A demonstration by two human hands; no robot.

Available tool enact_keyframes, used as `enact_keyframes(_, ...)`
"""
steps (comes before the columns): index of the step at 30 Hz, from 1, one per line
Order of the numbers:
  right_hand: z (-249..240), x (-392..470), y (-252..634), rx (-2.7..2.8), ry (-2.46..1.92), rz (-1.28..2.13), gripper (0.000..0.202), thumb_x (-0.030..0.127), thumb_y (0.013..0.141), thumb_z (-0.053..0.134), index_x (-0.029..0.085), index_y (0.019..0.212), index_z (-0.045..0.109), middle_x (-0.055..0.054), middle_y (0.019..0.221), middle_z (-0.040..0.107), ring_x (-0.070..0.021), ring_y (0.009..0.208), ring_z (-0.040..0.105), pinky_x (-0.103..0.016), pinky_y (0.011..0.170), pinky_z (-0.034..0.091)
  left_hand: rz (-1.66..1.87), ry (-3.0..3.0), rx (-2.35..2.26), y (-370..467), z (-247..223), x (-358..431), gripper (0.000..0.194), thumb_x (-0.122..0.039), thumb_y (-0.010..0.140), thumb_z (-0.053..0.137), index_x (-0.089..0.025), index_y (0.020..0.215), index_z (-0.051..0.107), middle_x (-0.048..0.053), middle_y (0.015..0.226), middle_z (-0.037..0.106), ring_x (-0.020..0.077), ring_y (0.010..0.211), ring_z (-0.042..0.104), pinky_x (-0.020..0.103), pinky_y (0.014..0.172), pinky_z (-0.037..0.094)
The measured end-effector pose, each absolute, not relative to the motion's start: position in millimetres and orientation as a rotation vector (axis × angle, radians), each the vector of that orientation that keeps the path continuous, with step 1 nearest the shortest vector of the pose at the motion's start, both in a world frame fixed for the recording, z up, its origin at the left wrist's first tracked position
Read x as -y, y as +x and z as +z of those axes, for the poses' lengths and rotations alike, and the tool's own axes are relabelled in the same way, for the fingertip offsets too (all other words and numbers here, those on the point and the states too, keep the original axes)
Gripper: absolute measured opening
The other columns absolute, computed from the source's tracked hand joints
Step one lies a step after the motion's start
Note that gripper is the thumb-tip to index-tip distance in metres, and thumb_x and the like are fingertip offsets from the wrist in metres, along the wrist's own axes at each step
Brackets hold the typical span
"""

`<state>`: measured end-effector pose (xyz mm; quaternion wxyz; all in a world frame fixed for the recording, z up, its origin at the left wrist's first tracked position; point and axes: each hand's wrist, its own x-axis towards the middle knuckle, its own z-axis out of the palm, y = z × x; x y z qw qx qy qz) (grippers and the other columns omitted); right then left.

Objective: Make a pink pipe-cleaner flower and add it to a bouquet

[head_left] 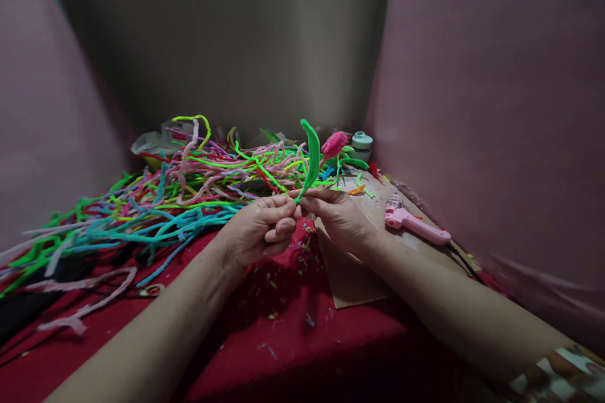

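Observation:
A long green leaf [312,154] of fuzzy pipe cleaner stands upright between my hands, its narrow lower end pinched at the fingertips. My left hand [265,227] has its thumb and forefinger closed on that end, the other fingers curled in. From the right, my right hand [338,220] pinches the same spot with thumb and forefinger. Just behind the leaf, to its right, shows a pink fuzzy flower head [334,145]; its lower part is hidden, so I cannot tell whether it is joined to the leaf.
Many coloured pipe cleaners [189,176] lie heaped across the back and left of the red cloth [236,352]. A pink glue gun [418,225] rests on a brown board [401,201] at the right. Behind stands a pale green-lidded jar [362,141]. Small clippings are scattered in front.

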<state>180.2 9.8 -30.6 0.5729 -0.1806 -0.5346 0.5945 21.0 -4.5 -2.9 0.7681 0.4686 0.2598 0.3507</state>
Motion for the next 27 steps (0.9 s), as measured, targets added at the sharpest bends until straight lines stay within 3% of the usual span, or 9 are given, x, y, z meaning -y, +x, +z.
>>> enact_keyframes(6,-25.8,-7.6,180.2,1.261,-0.47,1.385,0.004,0.024,0.063,0.075,0.024,0.065,0.071,0.004,0.065,0.065,-0.0104,0.065,0.054,-0.029,0.076,0.041,0.705,1.129,-0.622,21.3,1.1,5.9,0.017,-0.028,0.083,0.053,-0.015,0.071,0.053,-0.009,0.046,0.035,0.0019,0.033,0.014,0.013,0.028,0.022)
enact_keyframes(11,-21.4,-3.9,178.1,1.241,-0.544,1.31,0.009,0.028,0.063,0.073,0.021,0.061,0.07,0.002,0.063,0.063,-0.0118,0.064,0.052,-0.028,0.07,0.042,0.978,1.757,-1.066,33.9,-1.2,12.8,0.026,-0.035,0.083,0.05,-0.017,0.064,0.05,-0.003,0.052,0.048,0.0082,0.041,0.041,0.021,0.042,0.034)
enact_keyframes(16,-23.3,-2.0,176.1,1.209,-0.598,1.275,0.009,0.027,0.063,0.073,0.021,0.069,0.073,0.0,0.069,0.067,-0.0134,0.068,0.053,-0.029,0.074,0.042,1.103,2.528,-1.556,36.6,-18.8,13.5,0.015,-0.032,0.083,0.05,-0.018,0.08,0.057,0.004,0.068,0.06,0.016,0.062,0.054,0.025,0.058,0.034)
enact_keyframes(22,-21.2,0.9,175.8,1.264,-0.628,1.258,0.013,0.027,0.064,0.071,0.02,0.076,0.073,0.0,0.073,0.067,-0.0132,0.07,0.052,-0.027,0.069,0.04,1.095,2.619,-1.591,32.8,-22.2,10.9,0.021,-0.023,0.087,0.04,-0.021,0.086,0.061,0.003,0.069,0.062,0.0139,0.058,0.052,0.023,0.056,0.031)
enact_keyframes(27,-21.6,0.8,175.8,1.268,-0.575,1.296,0.01,0.024,0.068,0.066,0.021,0.075,0.072,0.001,0.076,0.067,-0.013,0.07,0.053,-0.027,0.07,0.04,1.253,2.32,-1.452,35.3,-16.4,11.6,0.019,-0.029,0.084,0.047,-0.02,0.073,0.061,-0.003,0.058,0.052,0.0097,0.053,0.044,0.02,0.055,0.031)
